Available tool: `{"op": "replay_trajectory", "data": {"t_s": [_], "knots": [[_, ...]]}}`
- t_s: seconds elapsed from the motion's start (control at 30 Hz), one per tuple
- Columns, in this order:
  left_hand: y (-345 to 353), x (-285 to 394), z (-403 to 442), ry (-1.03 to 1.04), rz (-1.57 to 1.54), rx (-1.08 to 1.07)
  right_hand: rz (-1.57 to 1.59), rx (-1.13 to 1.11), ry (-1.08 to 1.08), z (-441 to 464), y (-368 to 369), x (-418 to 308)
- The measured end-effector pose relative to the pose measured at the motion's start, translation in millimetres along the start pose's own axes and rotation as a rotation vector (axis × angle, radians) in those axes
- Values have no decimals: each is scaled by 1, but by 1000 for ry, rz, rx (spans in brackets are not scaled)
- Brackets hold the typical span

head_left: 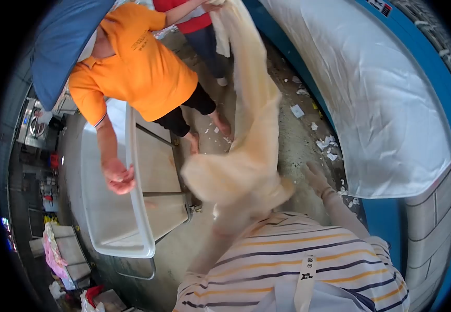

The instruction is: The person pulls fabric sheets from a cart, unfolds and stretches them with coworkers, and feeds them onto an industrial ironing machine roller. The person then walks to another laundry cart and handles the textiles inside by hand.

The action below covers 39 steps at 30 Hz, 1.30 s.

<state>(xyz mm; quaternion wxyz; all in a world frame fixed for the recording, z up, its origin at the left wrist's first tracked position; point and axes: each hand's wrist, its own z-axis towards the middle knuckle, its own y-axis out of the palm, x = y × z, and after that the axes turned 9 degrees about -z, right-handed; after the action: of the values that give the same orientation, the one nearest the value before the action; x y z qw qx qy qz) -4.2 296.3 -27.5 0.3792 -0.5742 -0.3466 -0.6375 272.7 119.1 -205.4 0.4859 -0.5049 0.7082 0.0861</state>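
A long cream-coloured cloth (256,99) hangs between a person in an orange shirt and me, its near end bunched and blurred by motion. My left hand (233,221) reaches into this bunched end; motion and the folds hide its fingers, so I cannot make out its grip. To the right of the cloth and apart from it, my right hand (316,179) is stretched forward with its fingers extended and nothing in them. The other person's raised hand (212,6) is at the far end of the cloth.
A white wheeled tub (145,223) stands at the left, with the orange-shirted person (142,67) beside it. White sheeting (371,99) covers a blue machine (381,213) along the right. Paper scraps (327,141) litter the floor. Another person in red (197,23) stands behind.
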Motion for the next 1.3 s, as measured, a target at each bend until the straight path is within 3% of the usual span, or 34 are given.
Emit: {"op": "replay_trajectory", "data": {"t_s": [0.17, 0.23, 0.27, 0.37, 0.4, 0.47, 0.5, 0.53, 0.57, 0.6, 0.63, 0.67, 0.7, 0.73, 0.8, 0.83, 0.87, 0.93, 1.0, 1.03, 1.1, 1.13, 1.17, 1.2, 1.23, 1.27, 1.3], "knots": [[-9, 153, -3, 141, -722, 254, 129, -121, 40, -28, 12, -16], [-16, 170, -3, 359, -311, 439, 205, -181, 34, -52, 18, -10], [-26, 170, -2, 395, -355, 549, 241, -203, 33, -63, 21, -7], [-53, 150, -27, 296, -461, 503, 276, -205, -4, -91, 20, 13], [-57, 142, -36, 249, -431, 521, 154, -161, -66, -95, 13, 27], [-55, 129, -52, 129, -385, 556, -524, 68, -323, -101, -20, 60], [-59, 108, -60, 49, -316, 550, -666, 185, -327, -107, -47, 73], [-61, 86, -63, -33, -246, 544, 41, 235, -241, -122, -72, 73], [-58, 73, -70, -335, 13, 507, 763, 349, -255, -137, -98, 73], [-50, 65, -80, -456, 175, 397, 1282, 296, -102, -186, -136, 26], [-42, 56, -90, -558, 342, 267, 1055, 517, -228, -197, -151, 21], [-28, 46, -105, -483, 400, 78, 811, 729, -343, -211, -162, 19], [-10, 36, -121, -409, 458, -114, 852, 558, -314, -241, -166, -10], [7, 30, -139, -333, 511, -308, 887, 318, -403, -245, -153, 5], [54, 51, -162, -696, -111, -248, 291, 69, -681, -282, -128, -11], [58, 28, -178, -652, -154, -377, 16, 98, -906, -287, -100, -13], [55, -12, -188, -597, -203, -505, -233, -145, -886, -303, -78, -34], [70, -11, -196, -467, 87, -847, -584, -477, -737, -345, -60, -67], [102, 63, -191, -280, 797, -1223, -506, -644, -726, -348, -61, -61], [86, 51, -207, -152, 564, -905, -457, -723, -720, -347, -57, -57], [61, 61, -218, -44, 462, -846, 131, -525, -852, -327, -60, -17], [54, 77, -222, 12, 405, -804, 196, -341, -523, -328, -76, -21], [40, 97, -224, -469, 117, -684, 408, -201, -479, -301, -77, 6], [-4, 95, -223, 80, 669, -861, 610, -53, -462, -275, -79, 34], [-38, 89, -223, 672, 1201, -969, 381, 116, -324, -255, -94, 37], [-68, 96, -228, 681, 1199, -899, 249, 275, -217, -222, -96, 59], [-93, 104, -233, 241, 957, -711, 112, 431, -111, -188, -87, 92]]}}
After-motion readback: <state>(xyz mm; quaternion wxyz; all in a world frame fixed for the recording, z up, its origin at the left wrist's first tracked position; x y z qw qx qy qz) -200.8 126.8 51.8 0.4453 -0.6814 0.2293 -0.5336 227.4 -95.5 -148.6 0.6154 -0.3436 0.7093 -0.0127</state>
